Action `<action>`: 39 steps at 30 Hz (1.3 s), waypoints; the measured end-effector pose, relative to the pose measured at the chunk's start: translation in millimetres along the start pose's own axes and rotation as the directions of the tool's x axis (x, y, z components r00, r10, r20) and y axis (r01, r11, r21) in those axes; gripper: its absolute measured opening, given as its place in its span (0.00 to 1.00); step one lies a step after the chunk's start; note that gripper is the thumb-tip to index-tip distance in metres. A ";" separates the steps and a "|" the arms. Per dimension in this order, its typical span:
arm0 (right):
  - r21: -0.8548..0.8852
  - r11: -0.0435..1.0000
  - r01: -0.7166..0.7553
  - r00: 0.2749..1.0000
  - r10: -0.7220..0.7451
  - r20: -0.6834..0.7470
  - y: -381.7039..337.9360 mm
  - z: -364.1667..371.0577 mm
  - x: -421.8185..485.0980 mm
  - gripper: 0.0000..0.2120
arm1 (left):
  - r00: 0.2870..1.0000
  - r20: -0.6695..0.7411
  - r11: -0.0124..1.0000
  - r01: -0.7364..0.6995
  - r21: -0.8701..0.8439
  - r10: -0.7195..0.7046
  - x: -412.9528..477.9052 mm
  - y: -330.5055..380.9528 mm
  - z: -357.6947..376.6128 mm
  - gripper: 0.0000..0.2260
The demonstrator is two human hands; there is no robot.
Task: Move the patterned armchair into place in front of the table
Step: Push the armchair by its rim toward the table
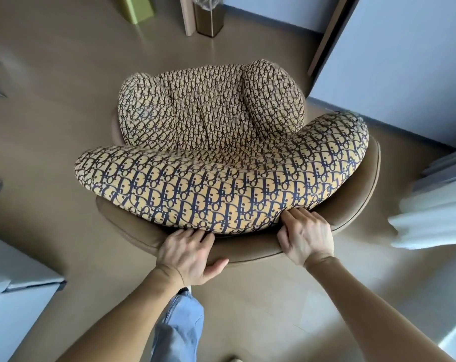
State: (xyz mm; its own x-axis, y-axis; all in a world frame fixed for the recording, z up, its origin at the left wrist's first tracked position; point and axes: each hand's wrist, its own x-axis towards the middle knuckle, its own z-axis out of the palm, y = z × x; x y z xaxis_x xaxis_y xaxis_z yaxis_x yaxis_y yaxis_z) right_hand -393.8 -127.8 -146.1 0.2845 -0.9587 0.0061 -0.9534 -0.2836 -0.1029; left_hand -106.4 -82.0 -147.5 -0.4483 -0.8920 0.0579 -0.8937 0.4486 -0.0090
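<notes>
While both hands grip the tan leather shell at the back of the round armchair with blue-and-yellow patterned cushions [216,163], the chair stands on the beige floor [51,113] just ahead of the person. The left hand [187,257] and right hand [306,237] each curl over the rim, fingers tucked under the back cushion. This looks like the moving step; no table is clearly visible, so the next push needs steering between the white furniture [404,61] at the sides.

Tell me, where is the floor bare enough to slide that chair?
Bare floor lies left of the armchair and ahead, short of the green box and bin. The right is crowded: wall and curtain.
</notes>
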 end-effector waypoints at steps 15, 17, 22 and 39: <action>0.002 0.999 -0.048 0.997 0.048 -0.066 1.1 -0.9 112.5 0.07 | 0.985 -0.156 0.995 -0.060 0.085 0.073 96.8 -85.3 17.8 0.25; -0.004 0.998 -0.058 0.995 0.057 -0.083 4.2 0.1 132.3 0.07 | 0.980 -0.185 0.995 -0.057 0.084 0.072 115.3 -97.8 21.9 0.24; -0.022 0.998 -0.063 0.994 0.060 -0.093 8.9 0.0 180.3 0.08 | 0.970 -0.236 0.997 -0.052 0.059 0.065 155.1 -127.5 28.9 0.24; -0.026 0.996 -0.090 0.978 0.083 -0.191 31.0 10.5 342.7 0.11 | 0.954 -0.297 0.998 -0.018 0.057 0.034 290.2 -225.0 41.3 0.23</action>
State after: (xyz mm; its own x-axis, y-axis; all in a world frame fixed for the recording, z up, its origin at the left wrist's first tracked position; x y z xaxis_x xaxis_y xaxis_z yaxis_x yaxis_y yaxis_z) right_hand -324.8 -464.9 -157.7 0.1799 -0.9657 0.1873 -0.9774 -0.1970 -0.0771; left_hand -36.1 -444.0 -169.8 -0.4531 -0.8193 0.3513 -0.8851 0.4606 -0.0673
